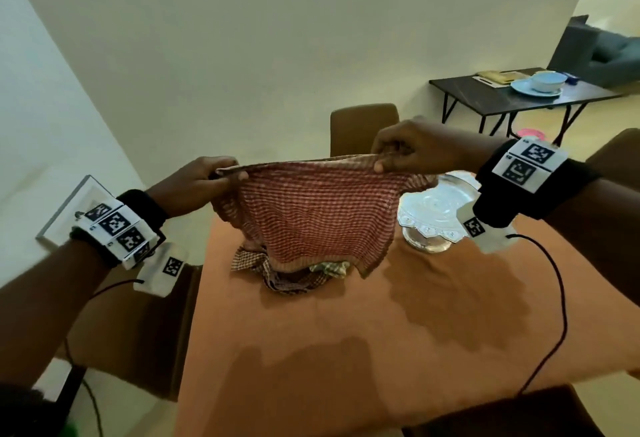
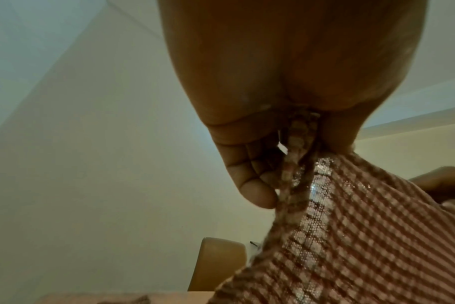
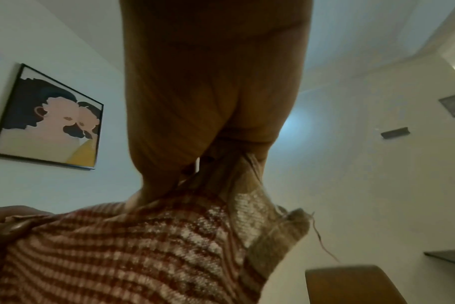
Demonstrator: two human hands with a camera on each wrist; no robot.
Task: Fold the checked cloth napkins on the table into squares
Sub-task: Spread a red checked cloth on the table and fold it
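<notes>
A red and white checked napkin [image 1: 311,215] hangs spread in the air above the orange table [image 1: 346,350]. My left hand [image 1: 228,173] pinches its top left corner and my right hand [image 1: 384,159] pinches its top right corner, so the top edge is stretched between them. The left wrist view shows the cloth [image 2: 351,236] bunched between thumb and fingers [image 2: 257,197]. In the right wrist view the napkin [image 3: 143,257] drops from the pinch. Under the hanging napkin lies a crumpled pile of other checked napkins [image 1: 294,274] on the table.
A silver embossed tray [image 1: 436,208] sits on the table at the right, just behind my right wrist. Brown chairs stand at the far side [image 1: 363,128] and at the left [image 1: 138,332]. A dark side table [image 1: 519,97] with blue dishes is at the back right.
</notes>
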